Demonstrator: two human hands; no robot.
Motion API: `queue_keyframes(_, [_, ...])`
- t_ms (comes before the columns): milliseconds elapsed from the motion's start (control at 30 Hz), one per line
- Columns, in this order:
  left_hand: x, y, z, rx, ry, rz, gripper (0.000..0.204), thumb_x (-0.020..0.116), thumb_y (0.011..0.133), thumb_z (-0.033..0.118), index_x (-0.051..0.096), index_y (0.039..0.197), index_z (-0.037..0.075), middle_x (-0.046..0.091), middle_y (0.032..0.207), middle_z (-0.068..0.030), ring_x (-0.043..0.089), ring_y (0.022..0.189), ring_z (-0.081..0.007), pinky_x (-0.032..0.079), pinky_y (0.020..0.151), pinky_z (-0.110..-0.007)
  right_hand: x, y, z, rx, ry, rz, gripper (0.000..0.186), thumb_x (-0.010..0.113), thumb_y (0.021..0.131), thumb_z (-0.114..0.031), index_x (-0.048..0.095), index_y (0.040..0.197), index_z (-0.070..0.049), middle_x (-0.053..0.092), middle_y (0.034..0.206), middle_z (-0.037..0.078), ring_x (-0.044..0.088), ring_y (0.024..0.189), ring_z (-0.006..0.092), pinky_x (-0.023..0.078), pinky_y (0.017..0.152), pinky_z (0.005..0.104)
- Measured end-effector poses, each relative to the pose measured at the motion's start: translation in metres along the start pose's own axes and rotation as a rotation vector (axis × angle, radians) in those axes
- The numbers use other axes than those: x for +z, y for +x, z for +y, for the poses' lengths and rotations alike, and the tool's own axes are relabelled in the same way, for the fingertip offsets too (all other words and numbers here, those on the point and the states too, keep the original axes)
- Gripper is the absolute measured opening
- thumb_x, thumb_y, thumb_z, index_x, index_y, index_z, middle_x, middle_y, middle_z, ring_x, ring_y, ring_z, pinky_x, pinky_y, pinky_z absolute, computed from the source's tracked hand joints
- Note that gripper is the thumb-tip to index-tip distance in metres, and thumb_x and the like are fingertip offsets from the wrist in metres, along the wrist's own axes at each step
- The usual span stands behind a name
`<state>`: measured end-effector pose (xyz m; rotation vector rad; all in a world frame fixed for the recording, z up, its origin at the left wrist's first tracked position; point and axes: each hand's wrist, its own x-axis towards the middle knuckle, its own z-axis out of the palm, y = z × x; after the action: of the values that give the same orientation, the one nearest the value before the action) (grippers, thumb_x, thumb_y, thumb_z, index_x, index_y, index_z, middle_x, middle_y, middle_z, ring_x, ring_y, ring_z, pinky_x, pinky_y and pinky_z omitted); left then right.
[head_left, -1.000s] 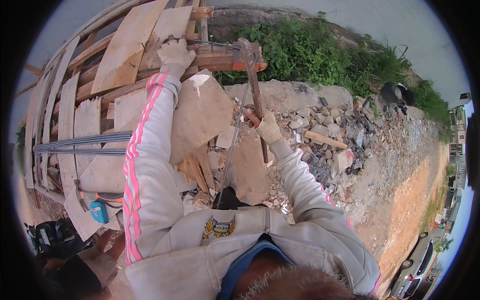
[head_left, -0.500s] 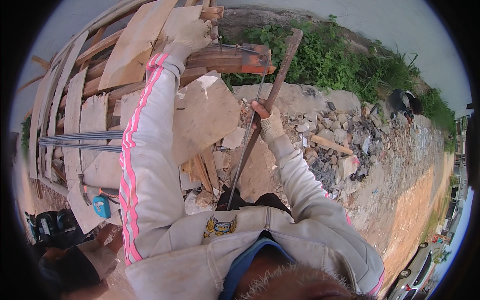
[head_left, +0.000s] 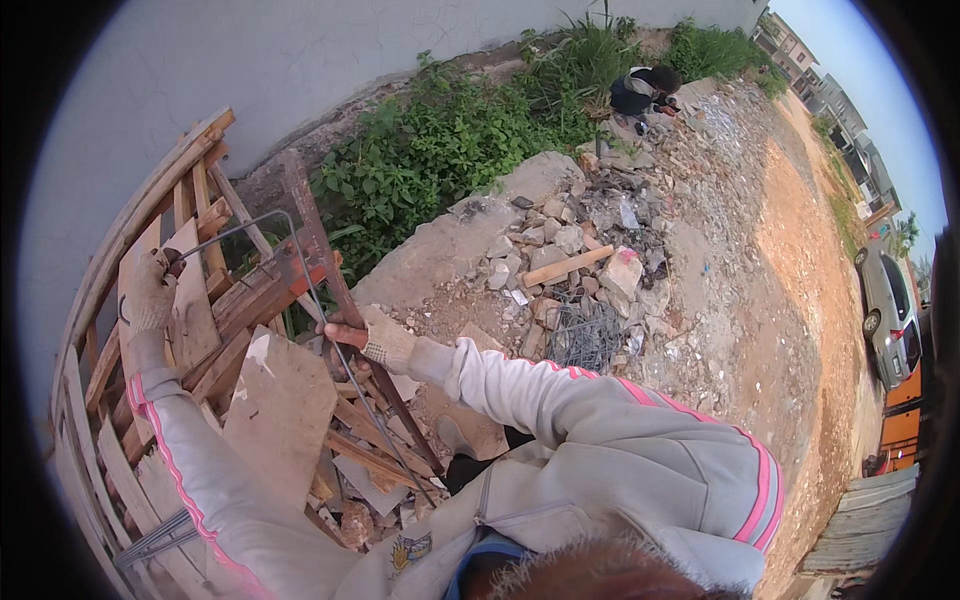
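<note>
A thin metal rod [head_left: 318, 290] with a sharp bend runs from the wood pile down toward my body. My gloved left hand [head_left: 150, 290] is closed around its far-left end, above the boards. A long rusty flat bar [head_left: 325, 240] slants beside the rod, its top leaning past an orange-painted block [head_left: 296, 268] on a wooden beam. My gloved right hand [head_left: 380, 340] grips the bar at mid-length, bare fingertips reaching across to the rod. Small pegs stand up from the beam near the block.
A stack of planks [head_left: 130, 250] lies at left, with a loose board [head_left: 280, 400] nearer me. Rubble [head_left: 560, 250] and tangled wire [head_left: 585, 335] cover the ground at right. Green plants [head_left: 430, 150] line the wall. Another person [head_left: 640, 92] crouches far off; a car [head_left: 885, 310] stands at right.
My view has swung to the right, so the wood pile sits farther left. The rod's upper part now shows a clear bend between my hands. Both hands keep hold.
</note>
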<state>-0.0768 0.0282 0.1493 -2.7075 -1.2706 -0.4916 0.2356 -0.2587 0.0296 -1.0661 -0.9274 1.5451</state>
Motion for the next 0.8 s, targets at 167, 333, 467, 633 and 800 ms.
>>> queue_keyframes(167, [-0.147, -0.018, 0.047, -0.212, 0.201, 0.167, 0.028, 0.061, 0.094, 0.016, 0.072, 0.12, 0.012, 0.07, 0.113, -0.0132, 0.066, 0.105, -0.0361, 0.052, 0.093, -0.044, 0.013, 0.001, -0.015, -0.037, 0.11, -0.306, 0.049, 0.065, 0.102, -0.048, 0.062, 0.124, -0.005, 0.071, 0.078, 0.008, 0.061, 0.06, 0.0113, 0.047, 0.055, 0.0251])
queue_keyframes(333, [-0.246, -0.037, 0.062, -0.428, 0.083, 0.331, 0.036, 0.062, 0.095, 0.027, 0.071, 0.125, 0.011, 0.07, 0.121, -0.0206, 0.067, 0.114, -0.0318, 0.051, 0.1, -0.044, 0.036, -0.015, -0.06, -0.16, 0.107, -0.387, 0.051, 0.067, 0.101, -0.047, 0.062, 0.126, -0.003, 0.069, 0.074, 0.005, 0.061, 0.061, 0.0121, 0.048, 0.056, 0.0264])
queue_keyframes(467, [-0.279, -0.069, 0.086, -0.476, 0.312, 0.439, 0.028, 0.061, 0.092, 0.014, 0.071, 0.118, 0.011, 0.072, 0.107, -0.0178, 0.069, 0.102, -0.0339, 0.054, 0.091, -0.044, 0.015, 0.002, -0.082, -0.237, -0.02, -0.374, 0.051, 0.07, 0.099, -0.048, 0.066, 0.119, -0.001, 0.06, 0.066, -0.001, 0.057, 0.056, 0.0092, 0.044, 0.052, 0.0249])
queue_keyframes(633, [-0.202, -0.109, 0.152, -0.477, 0.238, 0.382, 0.027, 0.065, 0.095, 0.023, 0.073, 0.116, 0.009, 0.074, 0.1, -0.0184, 0.071, 0.095, -0.035, 0.055, 0.085, -0.044, -0.097, 0.029, -0.086, -0.204, -0.208, -0.217, 0.045, 0.073, 0.099, -0.041, 0.068, 0.109, 0.003, 0.054, 0.064, -0.002, 0.048, 0.051, 0.007, 0.035, 0.049, 0.0243])
queue_keyframes(800, [-0.068, -0.178, 0.197, -0.703, -0.158, 0.275, 0.021, 0.067, 0.09, 0.016, 0.071, 0.107, 0.004, 0.072, 0.094, -0.0212, 0.07, 0.089, -0.0383, 0.054, 0.076, -0.045, -0.189, 0.049, -0.091, -0.076, -0.508, -0.184, 0.045, 0.076, 0.095, -0.042, 0.069, 0.098, 0.002, 0.055, 0.062, -0.002, 0.047, 0.05, 0.0067, 0.035, 0.048, 0.0246])
